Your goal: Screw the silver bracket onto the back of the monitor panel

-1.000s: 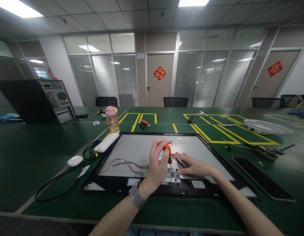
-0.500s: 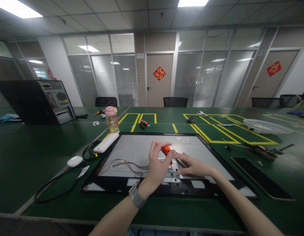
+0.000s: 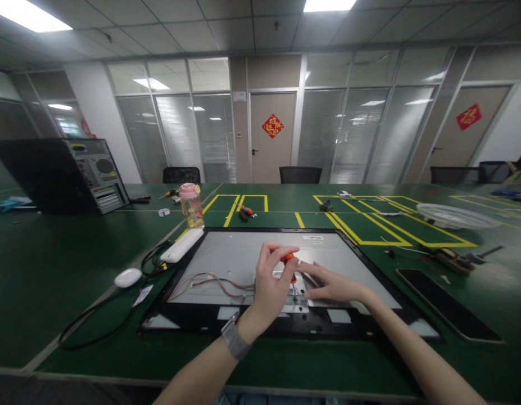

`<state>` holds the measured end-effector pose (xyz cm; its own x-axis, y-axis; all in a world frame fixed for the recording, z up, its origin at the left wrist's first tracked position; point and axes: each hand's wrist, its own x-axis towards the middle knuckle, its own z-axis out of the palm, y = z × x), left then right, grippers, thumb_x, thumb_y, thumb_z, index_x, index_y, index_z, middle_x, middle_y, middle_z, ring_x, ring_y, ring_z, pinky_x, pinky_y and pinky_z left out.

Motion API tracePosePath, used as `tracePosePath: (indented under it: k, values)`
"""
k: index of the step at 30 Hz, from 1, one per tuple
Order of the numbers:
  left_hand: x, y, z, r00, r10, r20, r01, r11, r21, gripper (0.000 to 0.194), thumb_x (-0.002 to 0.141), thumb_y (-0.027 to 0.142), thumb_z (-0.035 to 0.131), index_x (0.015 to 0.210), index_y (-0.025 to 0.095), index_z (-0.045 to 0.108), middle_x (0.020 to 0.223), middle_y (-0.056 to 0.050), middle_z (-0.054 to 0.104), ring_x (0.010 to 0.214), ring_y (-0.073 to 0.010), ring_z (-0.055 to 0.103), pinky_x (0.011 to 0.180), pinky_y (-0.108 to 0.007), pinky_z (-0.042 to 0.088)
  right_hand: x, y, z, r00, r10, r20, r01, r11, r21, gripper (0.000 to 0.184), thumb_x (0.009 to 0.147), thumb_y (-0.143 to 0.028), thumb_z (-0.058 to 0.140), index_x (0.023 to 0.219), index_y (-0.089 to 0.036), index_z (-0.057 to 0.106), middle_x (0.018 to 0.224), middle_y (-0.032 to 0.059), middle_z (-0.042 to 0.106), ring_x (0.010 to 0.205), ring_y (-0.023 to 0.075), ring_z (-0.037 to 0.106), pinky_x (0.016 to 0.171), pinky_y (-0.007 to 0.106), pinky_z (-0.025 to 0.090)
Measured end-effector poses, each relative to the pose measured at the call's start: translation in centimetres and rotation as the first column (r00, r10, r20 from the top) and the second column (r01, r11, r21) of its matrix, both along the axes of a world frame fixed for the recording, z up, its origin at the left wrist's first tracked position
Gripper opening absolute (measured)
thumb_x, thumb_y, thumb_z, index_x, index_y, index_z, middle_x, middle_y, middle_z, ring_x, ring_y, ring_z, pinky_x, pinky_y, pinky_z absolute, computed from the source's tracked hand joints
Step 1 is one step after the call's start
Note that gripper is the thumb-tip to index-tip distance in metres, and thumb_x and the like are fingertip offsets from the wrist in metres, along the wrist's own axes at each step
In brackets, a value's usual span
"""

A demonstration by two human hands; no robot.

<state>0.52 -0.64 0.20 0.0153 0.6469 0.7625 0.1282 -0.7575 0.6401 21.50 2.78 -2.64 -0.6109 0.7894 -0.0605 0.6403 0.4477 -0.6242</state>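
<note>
My left hand [image 3: 272, 281] is closed around the orange handle of a screwdriver [image 3: 293, 277], with its shaft pointing down. The screwdriver's tip meets a small metal plate [image 3: 294, 307] at the middle of a flat display panel [image 3: 226, 253], though the exact contact point is too small to make out. Beside it, my right hand [image 3: 334, 284] lies low over the panel with fingers stretched out, its fingertips close to the screwdriver. Thin wires [image 3: 218, 281] run across the panel's grey back, left of my hands.
A black phone [image 3: 448, 306] lies right of the panel. On the left are a white bar-shaped object [image 3: 182, 246], a black cable [image 3: 95, 306] and a pink-lidded bottle [image 3: 191, 207]. Red-and-black pliers [image 3: 245, 212] lie behind the panel. An open computer case [image 3: 62, 174] stands far left.
My left hand's fingers have shifted slightly to the right around the screwdriver handle, which now looks more upright. My right hand has barely moved.
</note>
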Motion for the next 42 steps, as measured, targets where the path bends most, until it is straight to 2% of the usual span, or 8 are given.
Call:
tracePosePath:
  k: [5,12,15,19,24,32,38,42]
  values:
    - [-0.05,0.00,0.14,0.996,-0.077,0.036,0.079,0.995,-0.055,0.031,0.097,0.023,0.034,0.113,0.020,0.060,0.097,-0.007,0.062,0.091,-0.0163,0.059,0.082,-0.030,0.046,0.12,-0.02,-0.06,1.000,-0.009,0.010,0.009,1.000,-0.005,0.077,0.078,-0.065,0.058,0.141,-0.025,0.037,0.152,0.0063,0.031,0.142,0.0295,0.017,0.117,0.050,0.001]
    - [0.00,-0.08,-0.09,1.000,0.005,-0.027,-0.004,1.000,0.013,0.016,0.087,0.027,0.057,0.099,0.022,0.066,0.092,-0.004,0.051,0.085,-0.0156,0.055,0.081,-0.031,0.048,0.07,0.12,-0.18,1.000,0.018,-0.006,-0.018,1.000,0.004,0.079,0.079,-0.065,0.058,0.143,-0.027,0.033,0.151,0.0062,0.032,0.141,0.0291,0.020,0.117,0.051,0.001]
    - [0.03,-0.11,-0.14,0.999,0.005,-0.038,-0.003,0.998,0.059,0.022,0.092,0.022,0.047,0.109,0.021,0.062,0.094,-0.005,0.057,0.087,-0.0163,0.057,0.081,-0.031,0.047,0.11,0.15,-0.20,1.000,0.010,0.000,-0.010,1.000,0.010,0.077,0.079,-0.065,0.058,0.142,-0.027,0.034,0.151,0.0063,0.032,0.141,0.0281,0.021,0.117,0.050,0.000]
    - [-0.02,-0.15,-0.16,0.994,-0.103,-0.040,0.105,0.993,0.057,0.033,0.097,0.020,0.032,0.119,0.019,0.056,0.104,-0.009,0.062,0.096,-0.0176,0.060,0.085,-0.033,0.048,-0.01,0.01,0.05,1.000,-0.003,0.007,0.003,1.000,0.005,0.076,0.079,-0.065,0.058,0.140,-0.025,0.038,0.151,0.0070,0.033,0.141,0.0290,0.021,0.117,0.050,0.003]
    - [0.04,-0.12,-0.23,0.986,-0.166,0.002,0.166,0.986,0.016,0.034,0.098,0.022,0.030,0.121,0.021,0.054,0.112,-0.010,0.061,0.095,-0.0167,0.062,0.084,-0.033,0.049,-0.11,-0.03,0.16,1.000,0.001,0.014,-0.001,1.000,0.004,0.078,0.078,-0.067,0.057,0.141,-0.026,0.037,0.150,0.0063,0.033,0.141,0.0306,0.020,0.117,0.051,0.002]
    - [0.01,0.04,-0.07,0.998,0.039,-0.058,-0.034,0.996,0.083,0.018,0.084,0.026,0.062,0.100,0.025,0.070,0.086,-0.002,0.047,0.079,-0.0136,0.053,0.076,-0.028,0.047,-0.05,0.10,-0.14,1.000,0.018,0.003,-0.018,1.000,0.011,0.078,0.079,-0.065,0.056,0.142,-0.026,0.034,0.151,0.0068,0.033,0.141,0.0299,0.019,0.117,0.051,0.001]
    - [-0.35,-0.15,0.08,0.997,-0.040,-0.060,0.043,0.998,0.035,0.036,0.095,0.020,0.036,0.121,0.025,0.060,0.114,-0.008,0.050,0.103,-0.0189,0.052,0.088,-0.034,0.045,-0.01,0.03,0.06,1.000,-0.002,0.016,0.002,1.000,0.006,0.077,0.078,-0.065,0.057,0.141,-0.025,0.037,0.151,0.0068,0.032,0.141,0.0304,0.018,0.117,0.051,0.003]
    - [-0.12,0.00,0.05,0.998,-0.051,-0.039,0.052,0.999,0.014,0.032,0.094,0.019,0.040,0.121,0.021,0.058,0.106,-0.008,0.058,0.097,-0.0178,0.055,0.085,-0.031,0.045,-0.02,-0.04,0.10,1.000,0.004,0.009,-0.004,1.000,-0.001,0.079,0.078,-0.066,0.057,0.142,-0.025,0.036,0.152,0.0064,0.030,0.142,0.0310,0.017,0.117,0.050,0.001]
